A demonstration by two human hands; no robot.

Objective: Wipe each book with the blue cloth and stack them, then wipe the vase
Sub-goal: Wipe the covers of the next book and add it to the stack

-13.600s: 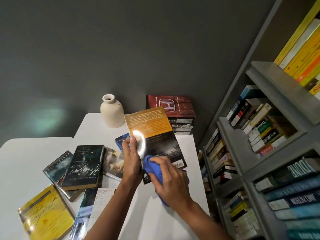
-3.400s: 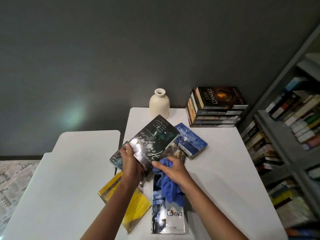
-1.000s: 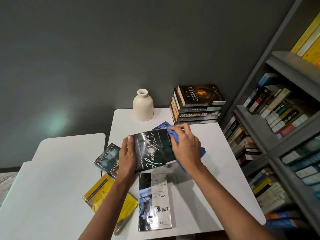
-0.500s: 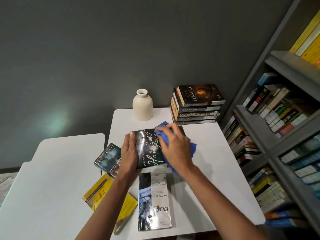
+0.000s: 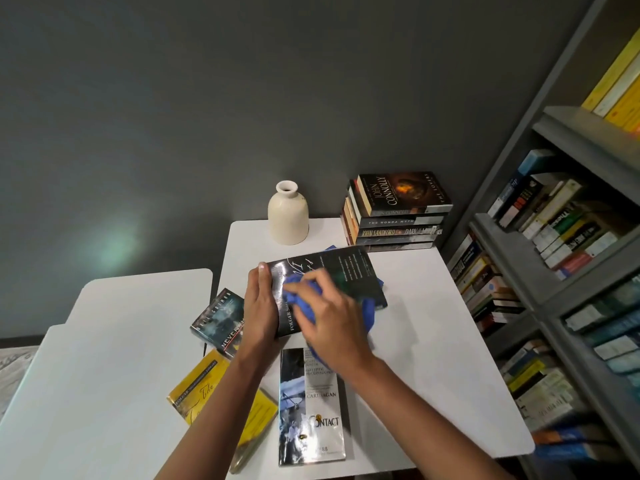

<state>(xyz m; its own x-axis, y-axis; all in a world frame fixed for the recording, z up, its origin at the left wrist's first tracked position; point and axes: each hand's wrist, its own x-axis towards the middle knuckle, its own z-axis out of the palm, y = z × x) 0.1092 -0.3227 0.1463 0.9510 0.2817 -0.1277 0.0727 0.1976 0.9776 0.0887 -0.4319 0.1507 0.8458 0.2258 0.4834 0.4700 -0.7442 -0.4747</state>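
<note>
Cloth (image 5: 296, 296) moved left, white table (image 5: 433, 327), shelves (image 5: 571, 133) rt

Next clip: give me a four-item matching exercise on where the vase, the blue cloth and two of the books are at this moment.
Things:
1. vase
2. blue cloth
3. Contact book
4. John Connolly book

Places:
A. on top of the stack by the wall
B. bunched under the right hand, on the dark book
C. lying flat at the near edge of the table
D. upright beside the stack, at the table's far edge

Pairs: 1-D, 2-B, 3-C, 4-A
</note>
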